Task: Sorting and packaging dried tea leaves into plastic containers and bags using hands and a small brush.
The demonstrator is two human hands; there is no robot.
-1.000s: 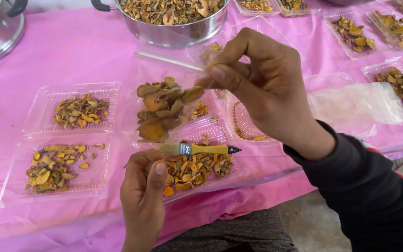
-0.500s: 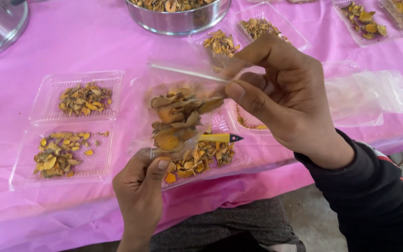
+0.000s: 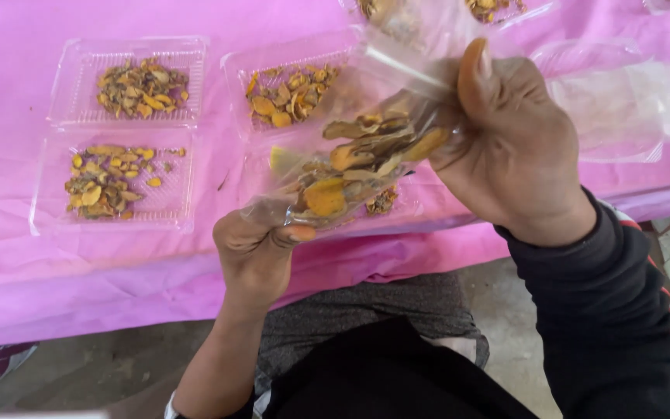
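Left hand (image 3: 257, 252) is pinching the clear bag (image 3: 350, 167) at 6 o'clock. Right hand (image 3: 517, 143) is gripping its 3 o'clock end. Dried slices (image 3: 358, 159) are sitting inside.

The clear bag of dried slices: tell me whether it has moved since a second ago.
Yes. The clear bag now sits lower against the trays, tilted.

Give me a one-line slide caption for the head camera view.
Both hands, left hand and right hand, hold a clear bag of dried yellow slices above a pink table.
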